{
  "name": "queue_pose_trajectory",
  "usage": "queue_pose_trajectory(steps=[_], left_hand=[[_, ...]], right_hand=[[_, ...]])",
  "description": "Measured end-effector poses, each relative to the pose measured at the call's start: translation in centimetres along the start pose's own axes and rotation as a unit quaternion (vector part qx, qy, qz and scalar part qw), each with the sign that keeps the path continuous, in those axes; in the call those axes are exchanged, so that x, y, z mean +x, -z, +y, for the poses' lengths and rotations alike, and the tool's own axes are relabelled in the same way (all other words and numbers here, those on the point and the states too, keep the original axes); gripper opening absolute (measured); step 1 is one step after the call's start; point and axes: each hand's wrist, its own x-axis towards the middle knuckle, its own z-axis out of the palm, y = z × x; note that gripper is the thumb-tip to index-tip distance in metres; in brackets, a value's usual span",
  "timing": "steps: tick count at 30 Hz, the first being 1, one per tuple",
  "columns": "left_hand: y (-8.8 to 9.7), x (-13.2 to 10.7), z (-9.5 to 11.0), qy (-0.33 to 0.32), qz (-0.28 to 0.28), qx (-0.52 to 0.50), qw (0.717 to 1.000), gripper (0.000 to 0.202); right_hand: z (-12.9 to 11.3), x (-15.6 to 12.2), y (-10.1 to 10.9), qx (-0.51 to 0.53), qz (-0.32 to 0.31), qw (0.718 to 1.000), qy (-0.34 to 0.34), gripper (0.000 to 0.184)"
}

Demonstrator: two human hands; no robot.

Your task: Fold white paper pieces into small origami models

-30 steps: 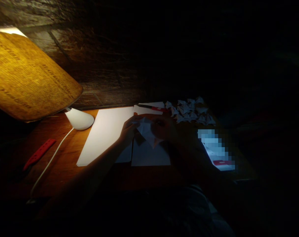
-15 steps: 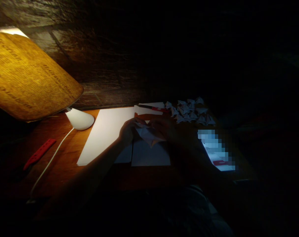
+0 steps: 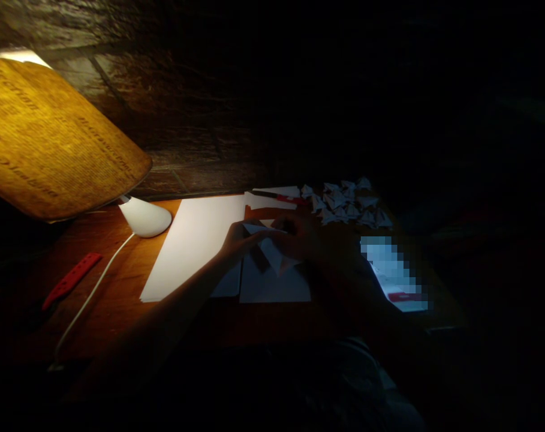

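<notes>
A folded piece of white paper [image 3: 272, 254] is held up between both hands, its pointed end toward me. My left hand [image 3: 237, 241] is closed on its left side, thumb along the upper edge. Closed around the right side is my right hand [image 3: 297, 235], dim in shadow. Beneath them lies a sheet of white paper [image 3: 272, 291] on the wooden table. To its left, a larger stack of white paper [image 3: 191, 249] catches the lamp light. The darkness hides some of the finger detail.
A lamp with a printed shade [image 3: 60, 144] and white base [image 3: 146, 217] stands left, its cord [image 3: 92, 291] running forward. A red-handled tool [image 3: 72, 281] lies nearby. Behind are a knife with red handle [image 3: 290, 198] and several folded paper pieces [image 3: 344, 201]. A lit screen [image 3: 393, 276] lies right.
The folded paper has turned and tilted between my hands, showing a different face. My left thumb has moved inward along its edge, and both hands sit closer together.
</notes>
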Motion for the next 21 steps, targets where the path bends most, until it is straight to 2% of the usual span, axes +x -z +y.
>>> queue_pose_trajectory(steps=[6,11,17,21], left_hand=[[-0.1,0.0,0.1,0.011,0.027,-0.006,1.0,0.029],[-0.1,0.3,-0.8,0.003,0.098,-0.06,0.993,0.036],[0.0,0.3,-0.8,0.009,0.121,-0.13,0.984,0.044],[0.0,0.3,-0.7,0.011,0.124,-0.146,0.981,0.042]], right_hand=[[-1.2,-0.4,0.1,-0.043,-0.013,0.999,-0.028,0.025],[-1.6,-0.3,0.4,-0.04,-0.012,0.998,-0.042,0.021],[-1.2,-0.3,0.2,-0.014,0.01,0.998,-0.064,0.029],[-1.1,-0.3,0.1,-0.015,0.013,0.997,-0.072,0.034]])
